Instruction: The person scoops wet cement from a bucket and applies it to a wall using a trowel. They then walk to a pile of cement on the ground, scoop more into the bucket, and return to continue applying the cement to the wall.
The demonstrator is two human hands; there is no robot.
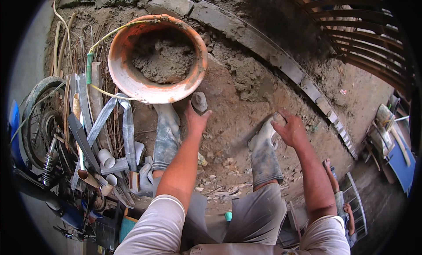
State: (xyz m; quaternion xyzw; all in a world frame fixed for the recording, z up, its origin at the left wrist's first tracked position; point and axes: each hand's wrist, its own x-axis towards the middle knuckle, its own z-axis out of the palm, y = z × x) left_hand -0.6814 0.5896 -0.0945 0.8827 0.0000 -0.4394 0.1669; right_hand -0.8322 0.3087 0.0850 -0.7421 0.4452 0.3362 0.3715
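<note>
My left hand [196, 121], just below the bucket's near rim, is closed round a grey stone [199, 102]. An orange bucket [201, 70], smeared with cement, holds a heap of wet grey mortar [163, 57]. Its wire handle, with a green grip [89, 68], hangs over to the left. My right hand [292, 131] is near the toe of my right boot [265, 138], its thumb and fingers pinching a small pale lump [278, 118] that looks like stone. The fingers partly cover that lump. My left boot [167, 132] stands beside my left forearm.
A curved row of concrete blocks [263, 46] crosses the dirt beyond. At left are metal strips [102, 121], pipes [107, 158] and a motorcycle wheel [41, 112]. A slatted brown structure [360, 33] is at upper right. Another person [340, 202] is at lower right.
</note>
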